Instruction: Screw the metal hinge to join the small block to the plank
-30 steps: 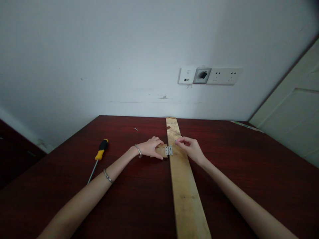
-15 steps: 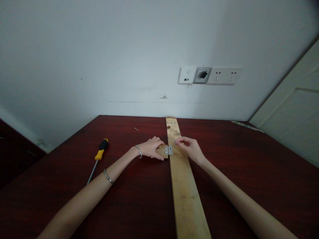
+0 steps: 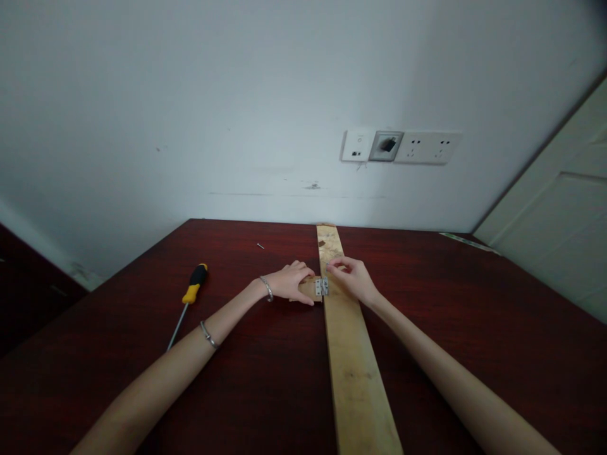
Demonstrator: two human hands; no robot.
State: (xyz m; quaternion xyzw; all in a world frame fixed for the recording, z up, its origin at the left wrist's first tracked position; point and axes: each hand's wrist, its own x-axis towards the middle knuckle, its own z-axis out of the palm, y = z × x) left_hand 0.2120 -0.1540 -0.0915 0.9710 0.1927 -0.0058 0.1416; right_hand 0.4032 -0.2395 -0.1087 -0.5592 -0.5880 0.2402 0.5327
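My left hand [image 3: 290,282] is wrapped around a small wooden block [image 3: 308,291], thumb along its near edge and fingers over the far side. The block lies against the left edge of a long wooden plank [image 3: 353,354]. A silver hinge [image 3: 322,287] bridges the joint, one leaf on the block and the other on the plank. Above the plank, just beyond the hinge, my right hand [image 3: 353,277] pinches a small screw [image 3: 327,266] between thumb and forefinger; the fingertips mostly hide it.
A screwdriver [image 3: 191,293] with a yellow and black handle lies left of my left forearm. Another screw [image 3: 260,245] rests on the dark red table [image 3: 246,392] farther back. Behind the table rises a white wall with sockets [image 3: 427,148].
My right hand has shifted slightly left and away from me, bringing the pinched screw nearer the plank's left edge. My left hand still holds the block.
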